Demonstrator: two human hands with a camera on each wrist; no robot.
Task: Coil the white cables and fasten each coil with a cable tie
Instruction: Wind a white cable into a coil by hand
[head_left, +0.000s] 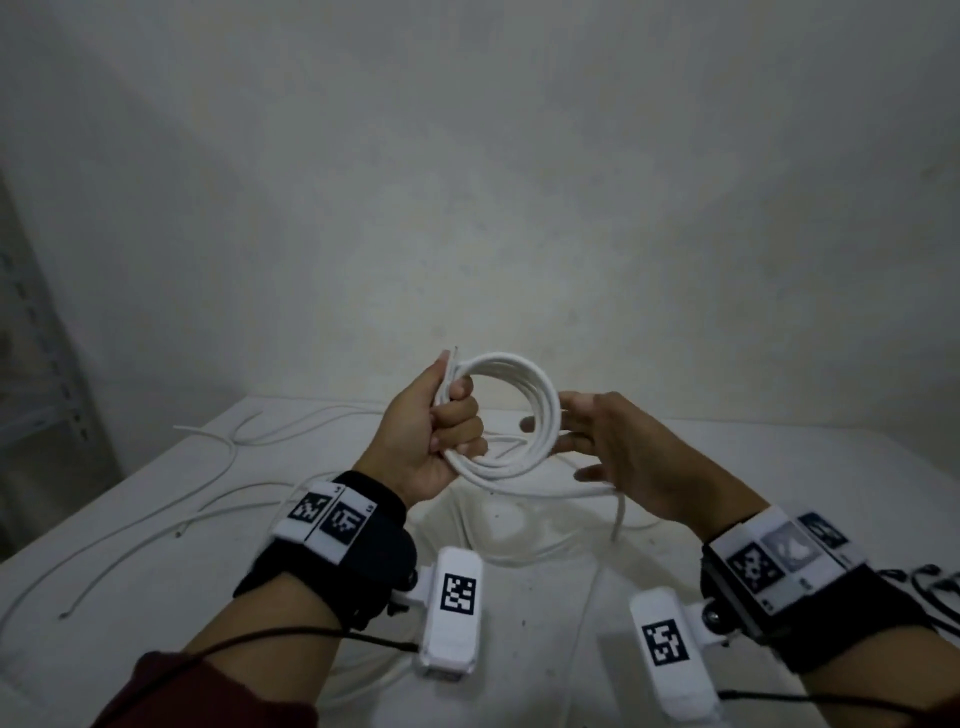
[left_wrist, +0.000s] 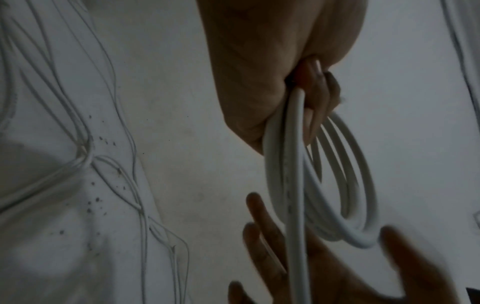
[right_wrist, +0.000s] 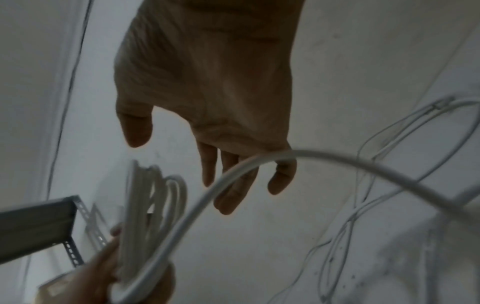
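My left hand (head_left: 452, 421) grips one side of a coil of white cable (head_left: 548, 410) with several turns, held upright above the table; the cable's cut end sticks up past the thumb. In the left wrist view the fingers (left_wrist: 319, 98) curl round the coil (left_wrist: 345, 185). My right hand (head_left: 613, 447) is open at the coil's right side, fingers straight. The loose tail (head_left: 618, 512) of the same cable lies across those fingers and drops to the table. The right wrist view shows the tail (right_wrist: 337, 159) crossing the right hand (right_wrist: 221, 102) toward the coil (right_wrist: 155, 195).
Several loose white cables (head_left: 218, 457) sprawl over the white table (head_left: 805, 467), mostly left and below my hands. A grey metal rack (head_left: 41, 374) stands at the far left. Dark looped items (head_left: 935, 587) lie at the right edge. A plain wall is behind.
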